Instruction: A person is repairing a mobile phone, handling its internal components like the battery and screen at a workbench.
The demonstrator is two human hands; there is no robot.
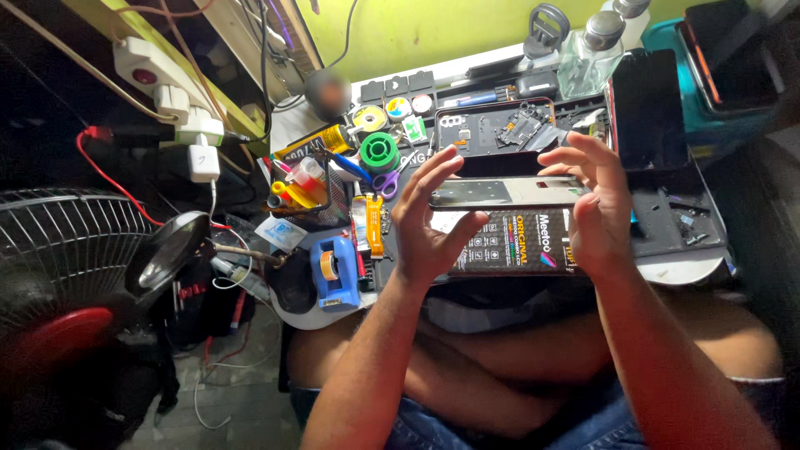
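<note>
Yellow-green wall backs a small, crowded counter (692,268) covered by a dark work mat. Both hands hold a thin, dark phone panel (508,193) level above a black printed packet (521,242) lying at the counter's near edge. The left hand (429,225) grips the panel's left end, thumb beneath and fingers (437,171) spread loosely over the top. The right hand (596,204) pinches the right end, its fingers curled over the far edge. Just behind the panel lies an opened phone body (508,127) with its inner parts exposed. At the counter's left a black mesh basket (333,204) holds yellow and red tubes, with purple-handled scissors (385,179) and a green spool (379,152) just beside it. A blue tape dispenser (335,271) sits near the left corner. Two clear glass bottles (593,50) with metal caps stand at the back; whether they hold liquid cannot be told. A teal tray (708,92) on the right carries a dark tablet-like slab.
</note>
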